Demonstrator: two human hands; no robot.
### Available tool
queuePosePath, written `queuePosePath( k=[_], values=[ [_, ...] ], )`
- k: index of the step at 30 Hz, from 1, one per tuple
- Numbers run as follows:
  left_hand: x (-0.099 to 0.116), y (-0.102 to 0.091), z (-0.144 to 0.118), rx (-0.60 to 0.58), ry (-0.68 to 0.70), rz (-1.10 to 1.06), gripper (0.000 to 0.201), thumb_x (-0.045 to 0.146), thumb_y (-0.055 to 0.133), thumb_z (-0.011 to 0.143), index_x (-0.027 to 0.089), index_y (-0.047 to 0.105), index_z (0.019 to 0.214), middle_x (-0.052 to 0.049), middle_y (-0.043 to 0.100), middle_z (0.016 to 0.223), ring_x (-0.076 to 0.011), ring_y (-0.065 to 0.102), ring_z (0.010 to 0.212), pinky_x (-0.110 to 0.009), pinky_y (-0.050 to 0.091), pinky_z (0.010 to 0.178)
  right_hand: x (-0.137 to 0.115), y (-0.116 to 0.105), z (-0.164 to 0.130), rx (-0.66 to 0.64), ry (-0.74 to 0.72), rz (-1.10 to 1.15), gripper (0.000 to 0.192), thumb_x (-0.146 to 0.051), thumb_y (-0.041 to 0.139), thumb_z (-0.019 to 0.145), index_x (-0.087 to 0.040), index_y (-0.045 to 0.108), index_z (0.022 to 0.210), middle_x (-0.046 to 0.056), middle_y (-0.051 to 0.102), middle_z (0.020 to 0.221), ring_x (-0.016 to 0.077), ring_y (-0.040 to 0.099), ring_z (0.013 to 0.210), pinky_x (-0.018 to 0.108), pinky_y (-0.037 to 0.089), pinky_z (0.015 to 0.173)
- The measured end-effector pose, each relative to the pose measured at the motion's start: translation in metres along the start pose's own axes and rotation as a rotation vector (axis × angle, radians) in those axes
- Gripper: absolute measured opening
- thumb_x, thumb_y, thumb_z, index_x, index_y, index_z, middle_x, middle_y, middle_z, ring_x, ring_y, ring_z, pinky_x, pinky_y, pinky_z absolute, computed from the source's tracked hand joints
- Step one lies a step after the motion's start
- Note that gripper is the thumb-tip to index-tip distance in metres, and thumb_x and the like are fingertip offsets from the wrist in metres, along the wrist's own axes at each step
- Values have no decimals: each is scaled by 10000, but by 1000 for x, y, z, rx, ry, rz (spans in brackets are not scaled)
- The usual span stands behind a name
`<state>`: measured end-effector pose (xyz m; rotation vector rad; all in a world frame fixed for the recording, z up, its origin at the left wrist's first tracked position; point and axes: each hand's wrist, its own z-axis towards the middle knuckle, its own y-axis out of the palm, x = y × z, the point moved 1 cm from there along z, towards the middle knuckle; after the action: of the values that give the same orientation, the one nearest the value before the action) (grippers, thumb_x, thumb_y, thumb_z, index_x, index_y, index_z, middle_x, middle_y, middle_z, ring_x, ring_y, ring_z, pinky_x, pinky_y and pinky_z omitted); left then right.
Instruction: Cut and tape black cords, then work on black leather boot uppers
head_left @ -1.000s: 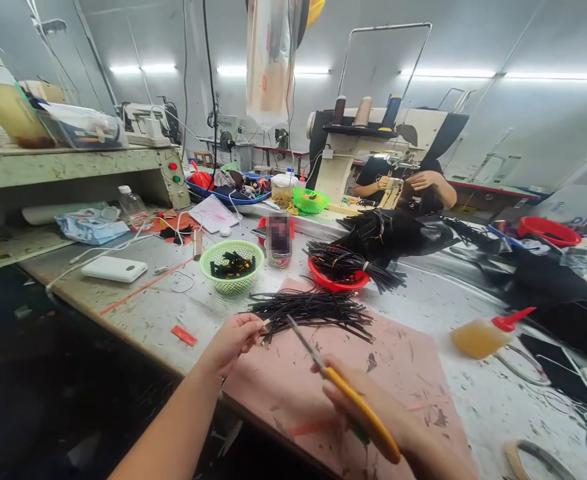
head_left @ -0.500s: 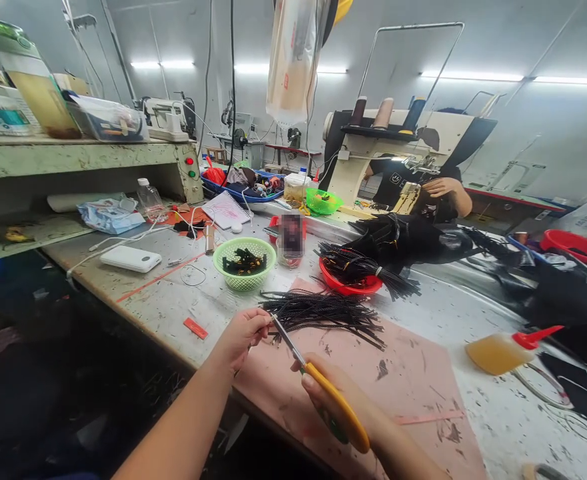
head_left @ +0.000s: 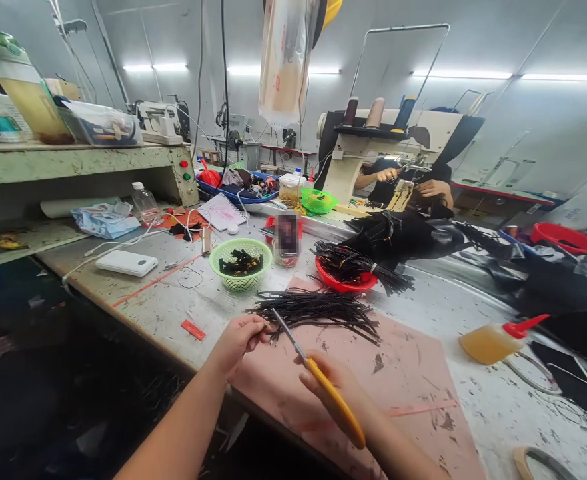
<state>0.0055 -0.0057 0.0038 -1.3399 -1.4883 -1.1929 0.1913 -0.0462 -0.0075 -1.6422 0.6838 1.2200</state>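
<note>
Worktable (head_left: 158, 320) fills the view ahead of both hands. Sewing machine (head_left: 342, 167) at the back, well beyond the right hand, a co-worker (head_left: 431, 190) seated behind it, both of their hands by its needle area. Pink sheet (head_left: 398, 353) lies flat on the table under the right hand, its left edge by the left wrist.

Black strip pile (head_left: 318, 313) sits across the sheet's far edge, just beyond the fingertips of the left hand (head_left: 241, 343) and ahead of the right hand (head_left: 346, 383).

Right hand is wrapped around the orange handles of the scissors (head_left: 332, 400). Blades point away and leftward, tip just beyond the left fingertips, over the near side of the pile in this view; blades look together or nearly so. Left hand: thumb and index pinched on a small piece, too small to identify.

Red bowl (head_left: 344, 285) beyond the right hand, past the pile, with a tied black bundle (head_left: 391, 272) across its top. Light-green basket (head_left: 238, 283) straight beyond the left hand, black bits inside. Red-capped bottle (head_left: 491, 345) well right of the right hand. White power bank (head_left: 127, 263) farther out, left of the left hand. Red scrap (head_left: 193, 330) nearer, same side.
</note>
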Motion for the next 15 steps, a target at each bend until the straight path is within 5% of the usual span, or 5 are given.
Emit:
queuePosePath(
  k=[7,12,15],
  values=[
    [-4,46,-38,-249,39,231,144,290,655,594,161,600,629,17,554,574,-121,478,539,-226,377,513,-13,-16,-31,302,-14,322,464,-204,584,654,-243,438,1093,-27,545,754,121,506,624,255,427,579],
    [-11,82,-52,-435,86,437,158,319,584,676,165,592,640,4,560,602,-142,497,578,-236,396,548,-8,-21,-54,328,-41,203,450,-154,556,665,-232,457,1098,-45,523,648,114,497,569,232,406,528],
    [-21,83,-54,-516,-22,491,216,376,571,674,164,605,695,9,561,600,-131,488,503,-228,381,485,11,-44,-69,382,-14,53,404,-176,522,694,-228,471,1091,-39,516,663,106,477,559,225,391,519]
  ],
)
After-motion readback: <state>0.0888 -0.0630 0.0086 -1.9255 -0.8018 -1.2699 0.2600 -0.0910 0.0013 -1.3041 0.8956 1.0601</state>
